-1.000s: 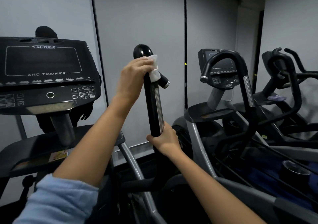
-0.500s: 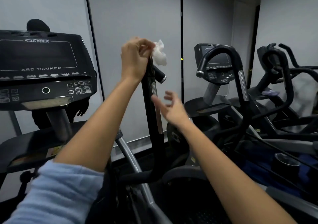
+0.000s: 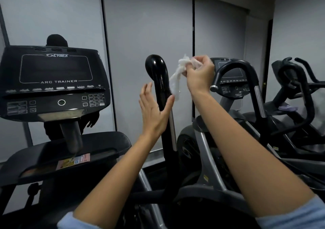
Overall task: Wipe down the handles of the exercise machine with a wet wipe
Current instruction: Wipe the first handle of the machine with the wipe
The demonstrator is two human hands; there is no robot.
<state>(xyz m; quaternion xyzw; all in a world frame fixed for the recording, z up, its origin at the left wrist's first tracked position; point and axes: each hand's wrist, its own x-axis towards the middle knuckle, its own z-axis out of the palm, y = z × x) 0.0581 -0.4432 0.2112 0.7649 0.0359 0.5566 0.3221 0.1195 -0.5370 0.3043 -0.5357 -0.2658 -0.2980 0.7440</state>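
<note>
The black upright handle (image 3: 157, 74) of the exercise machine rises in the middle, with a rounded glossy top and a silver strip lower down. My left hand (image 3: 152, 111) is spread around the handle's middle, fingers straight on its left and thumb on its right, gripping nothing. To the right of the handle's top, my right hand (image 3: 199, 75) pinches a crumpled white wet wipe (image 3: 178, 77). The wipe hangs down beside the handle, at most brushing it.
The Cybex Arc Trainer console (image 3: 52, 81) stands at the left above a black tray (image 3: 70, 151). A neighbouring machine's curved black handle (image 3: 236, 66) and console (image 3: 232, 77) are close on the right. More machines (image 3: 299, 91) stand beyond, against grey walls.
The wipe has passed from my left hand to my right hand. My right hand let go of the lower handle and rose to the top; my left hand dropped to the handle's middle and opened.
</note>
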